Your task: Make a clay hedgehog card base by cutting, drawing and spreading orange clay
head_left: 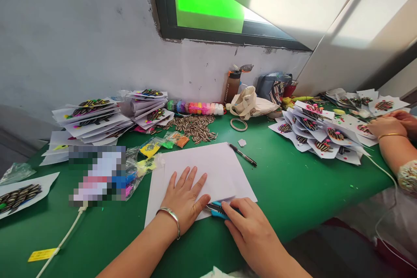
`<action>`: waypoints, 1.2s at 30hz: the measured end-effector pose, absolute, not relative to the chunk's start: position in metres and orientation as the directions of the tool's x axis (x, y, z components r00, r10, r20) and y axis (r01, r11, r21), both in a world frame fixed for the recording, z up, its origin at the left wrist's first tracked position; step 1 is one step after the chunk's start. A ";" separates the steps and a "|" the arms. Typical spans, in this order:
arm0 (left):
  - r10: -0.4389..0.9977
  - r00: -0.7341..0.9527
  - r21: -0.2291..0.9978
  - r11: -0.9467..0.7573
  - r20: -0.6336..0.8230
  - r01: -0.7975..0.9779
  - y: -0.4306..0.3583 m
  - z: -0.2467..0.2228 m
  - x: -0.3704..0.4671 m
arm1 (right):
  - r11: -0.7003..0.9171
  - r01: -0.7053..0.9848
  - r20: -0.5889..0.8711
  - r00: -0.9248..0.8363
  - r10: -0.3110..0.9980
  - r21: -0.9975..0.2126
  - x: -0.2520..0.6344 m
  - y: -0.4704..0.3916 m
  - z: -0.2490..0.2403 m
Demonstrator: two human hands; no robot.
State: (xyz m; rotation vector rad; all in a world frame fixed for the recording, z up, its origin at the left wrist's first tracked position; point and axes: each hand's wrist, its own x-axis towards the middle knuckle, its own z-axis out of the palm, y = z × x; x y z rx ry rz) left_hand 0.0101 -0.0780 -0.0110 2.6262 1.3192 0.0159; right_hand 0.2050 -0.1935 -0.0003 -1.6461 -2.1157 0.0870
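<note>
White paper sheets [208, 158] lie stacked in front of me on the green table. My left hand [184, 197] is spread flat on the top sheet, fingers apart, pressing it down. In my right hand [249, 221] is a blue utility knife [217, 210], its front end at the sheets' near edge, beside my left thumb. The blade's tip is hidden by the paper and thumb. A black pen [243, 155] rests at the right edge of the paper.
Sunflower seeds [197, 128], a tape roll [239, 124] and colored clay packets [150, 147] lie beyond the paper. Seed-decorated cards pile up at left [94, 121] and right [312, 128]. A cable [65, 239] runs at left. Another person's hands [389, 126] work at right.
</note>
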 end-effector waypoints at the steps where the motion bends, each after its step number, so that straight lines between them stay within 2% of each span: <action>1: 0.794 0.602 0.186 -0.582 -0.081 0.792 -0.078 -0.011 0.010 | 0.292 0.902 0.314 -0.191 0.930 -0.318 0.205 -0.194 0.000; 17: 0.797 0.586 0.230 -0.549 -0.145 0.804 -0.080 -0.001 0.013 | 0.315 0.893 0.308 -0.215 0.927 -0.322 0.201 -0.192 -0.001; 26: 0.790 0.582 0.301 -0.518 -0.190 0.801 -0.080 0.007 0.011 | 0.372 0.868 0.348 -0.255 0.902 -0.330 0.195 -0.191 -0.008; 36: 0.753 0.590 0.337 -0.497 -0.291 0.800 -0.076 0.021 0.013 | 0.400 0.855 0.359 -0.279 0.891 -0.331 0.186 -0.188 -0.010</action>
